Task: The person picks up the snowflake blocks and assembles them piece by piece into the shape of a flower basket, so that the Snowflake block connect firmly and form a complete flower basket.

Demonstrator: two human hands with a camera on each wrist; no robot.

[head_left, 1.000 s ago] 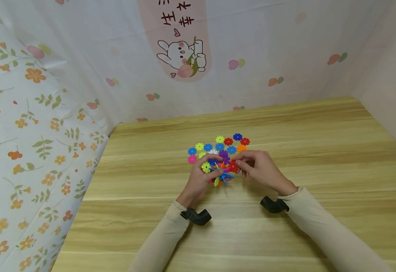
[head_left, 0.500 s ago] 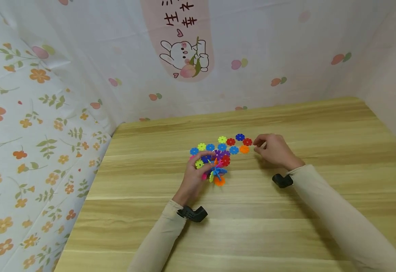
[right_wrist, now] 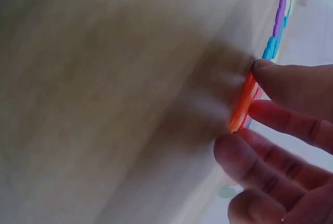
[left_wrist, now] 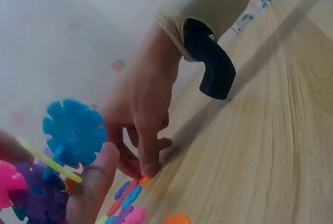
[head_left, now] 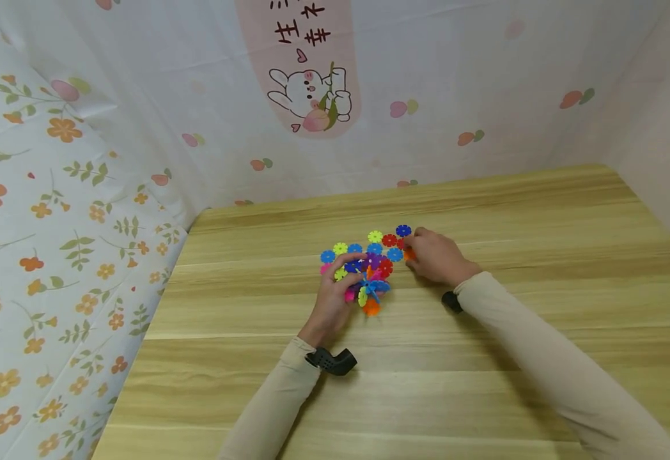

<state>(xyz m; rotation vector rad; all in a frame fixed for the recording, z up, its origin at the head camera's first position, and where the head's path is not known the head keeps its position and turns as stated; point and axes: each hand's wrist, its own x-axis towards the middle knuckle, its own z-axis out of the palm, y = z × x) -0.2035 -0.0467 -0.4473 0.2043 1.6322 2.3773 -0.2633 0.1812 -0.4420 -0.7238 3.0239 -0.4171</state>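
Right wrist view, grip: right hand [head_left: 435, 257] pinched on an orange disc [right_wrist: 242, 103], thumb at one edge, fingertips at the opposite edge.
Orange disc, place: directly between thumb and fingers, at the near right end of the loose discs; lifted or flush with the table [head_left: 427, 396], impossible to tell.
Orange disc, axis: round and flat, thus no long axis; edge-on in the right wrist view, face judged roughly level with the tabletop; mostly covered by fingers in the head view.
Nearer hand: right, in contact; left hand [head_left: 333, 299] well apart.
Governing relation: from orange disc to disc cluster [head_left: 378, 287], leftward and toward the body, with tabletop showing between.
Left hand, grip: thumb and fingers curled around the disc cluster; blue, yellow, purple and pink discs jutting at differing angles in the left wrist view.
Immediate neighbours: light blue disc [head_left: 394, 254] just left of the orange one; dark blue disc [head_left: 403, 230] farther from the body.
Outer field: loose discs flat beyond the left hand; printed curtain [head_left: 456, 76] behind the table.
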